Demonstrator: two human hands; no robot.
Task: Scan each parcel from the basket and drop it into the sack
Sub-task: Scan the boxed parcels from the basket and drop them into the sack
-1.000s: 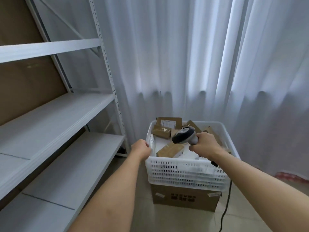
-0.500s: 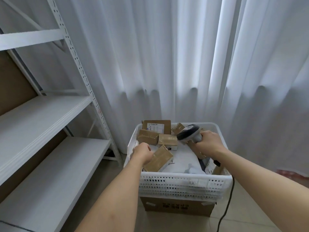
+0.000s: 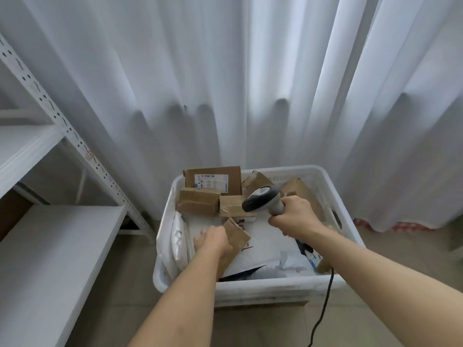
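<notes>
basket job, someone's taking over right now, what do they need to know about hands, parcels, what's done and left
Left hand grips a small cardboard parcel, tilted, inside the white basket.
Right hand holds the corded scanner above the parcels.
Several cardboard boxes and white mailer bags remain in the basket.
This parcel looks not yet scanned; no sack in view.
Left: scan it, drop it, repeat for the others.

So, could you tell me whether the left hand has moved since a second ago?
Yes. The left hand went from the basket's left rim inward and now grips a brown parcel inside it.
</notes>
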